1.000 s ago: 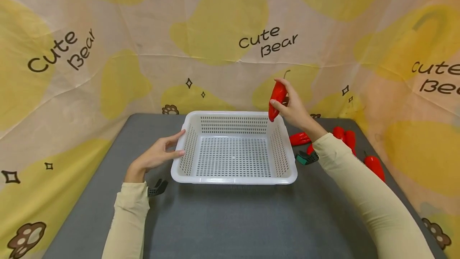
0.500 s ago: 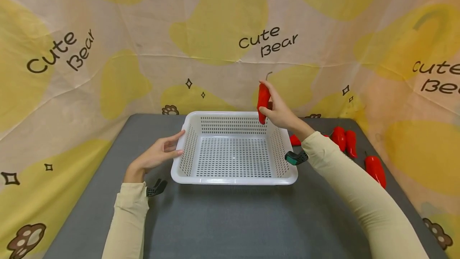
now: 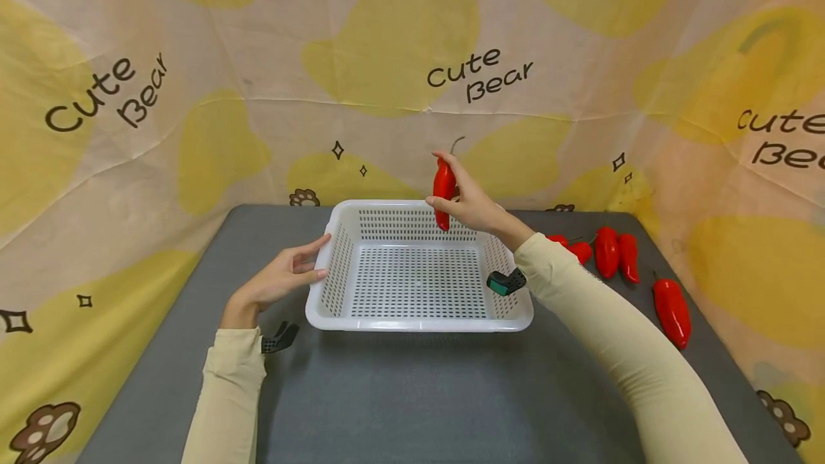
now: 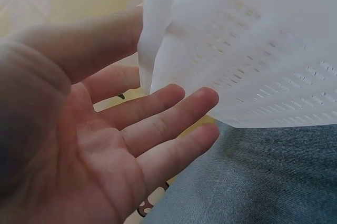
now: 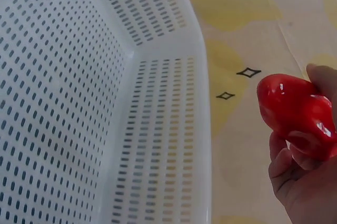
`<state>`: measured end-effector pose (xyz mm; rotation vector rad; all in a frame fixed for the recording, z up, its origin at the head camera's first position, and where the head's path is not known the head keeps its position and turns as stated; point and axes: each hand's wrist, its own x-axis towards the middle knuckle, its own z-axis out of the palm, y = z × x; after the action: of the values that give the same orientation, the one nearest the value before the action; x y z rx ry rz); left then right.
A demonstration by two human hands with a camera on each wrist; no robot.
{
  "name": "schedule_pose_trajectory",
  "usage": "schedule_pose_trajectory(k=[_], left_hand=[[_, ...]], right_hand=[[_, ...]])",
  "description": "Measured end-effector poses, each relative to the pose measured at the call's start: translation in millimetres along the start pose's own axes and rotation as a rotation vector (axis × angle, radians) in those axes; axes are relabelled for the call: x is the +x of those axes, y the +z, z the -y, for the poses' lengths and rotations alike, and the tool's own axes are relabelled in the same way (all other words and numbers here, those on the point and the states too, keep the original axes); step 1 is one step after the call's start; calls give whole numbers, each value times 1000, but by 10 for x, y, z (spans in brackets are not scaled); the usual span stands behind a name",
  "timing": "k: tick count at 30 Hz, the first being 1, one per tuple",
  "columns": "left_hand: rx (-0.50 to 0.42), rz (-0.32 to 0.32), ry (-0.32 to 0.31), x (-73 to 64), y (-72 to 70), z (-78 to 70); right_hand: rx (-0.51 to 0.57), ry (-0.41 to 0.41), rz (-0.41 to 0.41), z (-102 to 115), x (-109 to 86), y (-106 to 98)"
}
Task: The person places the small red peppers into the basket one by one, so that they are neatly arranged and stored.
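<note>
A white plastic basket (image 3: 419, 324) with slotted walls stands on the grey table. My left hand (image 3: 280, 278) touches its left side, thumb and forefinger right at the rim. In the left wrist view the other fingers (image 4: 174, 124) extend loosely along the outside wall. Over the basket's far wall, my right hand (image 3: 473, 206) grips a red chili pepper (image 3: 443, 185) between thumb and fingers. It hangs nearly upright, stem on top. Seen from the right wrist, the pepper's blunt glossy end (image 5: 289, 108) shows beyond the basket rim (image 5: 202, 129).
Several more red peppers lie on the table to the right of the basket, among them one nearer the front (image 3: 672, 312) and one farther back (image 3: 606, 253). A cloth backdrop (image 3: 387, 34) printed with yellow patches rises behind the table.
My right hand has carried the pepper leftward and slightly down, from the basket's right back corner toward the middle of its far wall. The left hand and basket stay practically in place.
</note>
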<state>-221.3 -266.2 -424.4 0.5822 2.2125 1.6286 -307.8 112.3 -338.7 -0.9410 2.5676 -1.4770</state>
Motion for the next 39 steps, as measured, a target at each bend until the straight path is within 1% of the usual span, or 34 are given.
schedule_pose_trajectory(k=[6,10,15,20,24,26,29,31,33,39], left_hand=[[-6,-9,-9,-13,4,-16],[5,-12,-16,-18,13,-33],[18,-12,-22,-14,20,-44],[-4,1,-8,-2,23,-38],[-25,9,-2,-2,15,-24],[-28,8,-5,1,17,-19],[-25,7,-2,4,22,-20],[-21,5,-2,4,24,-20],[-16,2,2,2,22,-17],[-9,-5,7,4,15,-12]], right_hand=[[11,11,66,41,55,169],[24,28,87,55,81,257],[0,41,109,47,105,329],[-23,44,137,37,138,384],[-29,66,151,39,175,449],[-7,89,159,49,190,482],[58,131,184,72,211,526],[97,163,211,83,220,550],[108,187,249,81,225,574],[37,178,377,9,246,670]])
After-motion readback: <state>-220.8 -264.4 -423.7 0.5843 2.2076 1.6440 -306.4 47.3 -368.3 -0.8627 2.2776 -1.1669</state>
